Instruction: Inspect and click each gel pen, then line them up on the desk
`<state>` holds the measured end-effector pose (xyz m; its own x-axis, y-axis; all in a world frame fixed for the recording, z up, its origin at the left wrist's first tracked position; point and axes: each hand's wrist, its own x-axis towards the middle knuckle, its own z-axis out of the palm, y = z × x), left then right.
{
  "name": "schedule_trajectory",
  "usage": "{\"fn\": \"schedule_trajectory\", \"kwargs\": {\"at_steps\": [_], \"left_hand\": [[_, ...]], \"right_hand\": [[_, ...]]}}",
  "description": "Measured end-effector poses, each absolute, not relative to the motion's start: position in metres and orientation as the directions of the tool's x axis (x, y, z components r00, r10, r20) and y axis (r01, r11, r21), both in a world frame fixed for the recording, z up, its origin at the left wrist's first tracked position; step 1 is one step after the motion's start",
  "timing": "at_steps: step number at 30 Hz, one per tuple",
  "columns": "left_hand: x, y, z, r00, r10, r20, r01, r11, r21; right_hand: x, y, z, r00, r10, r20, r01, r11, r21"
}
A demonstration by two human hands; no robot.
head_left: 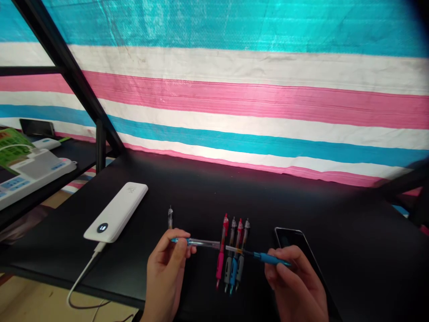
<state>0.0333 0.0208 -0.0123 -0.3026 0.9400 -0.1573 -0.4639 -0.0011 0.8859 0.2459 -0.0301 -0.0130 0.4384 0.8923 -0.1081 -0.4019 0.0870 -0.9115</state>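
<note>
My left hand (169,268) pinches a clear pen barrel (201,243) with a blue tip, held level above the black table (208,188). My right hand (295,279) pinches the blue grip section (270,258) of the same pen, with a thin refill running between the two parts. Under them lie several assembled pens (232,252) side by side, pink, grey and blue. A small clear pen part (170,218) lies just beyond my left hand.
A white power bank (117,211) with a white cable (82,279) lies at the left. A dark phone (296,241) lies by my right hand. A second desk at far left holds a white device (30,172). A striped tarp (234,89) hangs behind.
</note>
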Motion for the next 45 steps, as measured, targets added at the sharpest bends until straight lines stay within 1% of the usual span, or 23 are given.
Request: {"fn": "schedule_trajectory", "kwargs": {"at_steps": [10, 17, 20, 24, 29, 32, 34, 36, 39, 42, 45], "left_hand": [[0.029, 0.018, -0.019, -0.274, 0.947, -0.168, -0.466, 0.022, 0.884], [0.028, 0.015, -0.022, -0.243, 0.956, -0.165, -0.446, 0.041, 0.894], [0.032, 0.014, -0.021, -0.226, 0.962, -0.155, -0.415, 0.049, 0.908], [0.036, 0.011, -0.02, -0.187, 0.972, -0.141, -0.37, 0.063, 0.927], [0.039, 0.01, -0.018, -0.19, 0.971, -0.142, -0.351, 0.068, 0.934], [0.043, 0.009, -0.014, -0.212, 0.966, -0.15, -0.379, 0.061, 0.923], [0.044, 0.008, -0.014, -0.204, 0.967, -0.153, -0.392, 0.063, 0.918], [0.044, 0.008, -0.015, -0.181, 0.97, -0.164, -0.408, 0.077, 0.91], [0.041, 0.009, -0.02, -0.181, 0.965, -0.192, -0.449, 0.092, 0.889], [0.038, 0.011, -0.022, -0.177, 0.966, -0.19, -0.461, 0.09, 0.883], [0.038, 0.012, -0.022, -0.164, 0.968, -0.191, -0.453, 0.098, 0.886]], "right_hand": [[0.255, -0.03, -0.019, 0.369, 0.928, -0.042, -0.392, 0.115, -0.913], [0.243, -0.031, -0.009, 0.427, 0.899, -0.099, -0.393, 0.086, -0.915], [0.234, -0.033, -0.004, 0.435, 0.896, -0.087, -0.295, 0.05, -0.954], [0.222, -0.036, -0.001, 0.395, 0.918, -0.049, -0.069, -0.023, -0.997], [0.223, -0.035, -0.002, 0.347, 0.932, 0.108, 0.182, 0.046, -0.982], [0.229, -0.032, -0.002, 0.281, 0.952, 0.122, 0.277, 0.041, -0.96], [0.231, -0.032, -0.002, 0.234, 0.967, 0.103, 0.315, 0.025, -0.949], [0.23, -0.032, -0.002, 0.221, 0.971, 0.095, 0.317, 0.021, -0.948], [0.227, -0.034, -0.003, 0.272, 0.957, 0.097, 0.266, 0.022, -0.964], [0.223, -0.035, -0.006, 0.362, 0.922, 0.138, 0.245, 0.049, -0.968], [0.224, -0.035, -0.007, 0.379, 0.911, 0.161, 0.25, 0.066, -0.966]]}}
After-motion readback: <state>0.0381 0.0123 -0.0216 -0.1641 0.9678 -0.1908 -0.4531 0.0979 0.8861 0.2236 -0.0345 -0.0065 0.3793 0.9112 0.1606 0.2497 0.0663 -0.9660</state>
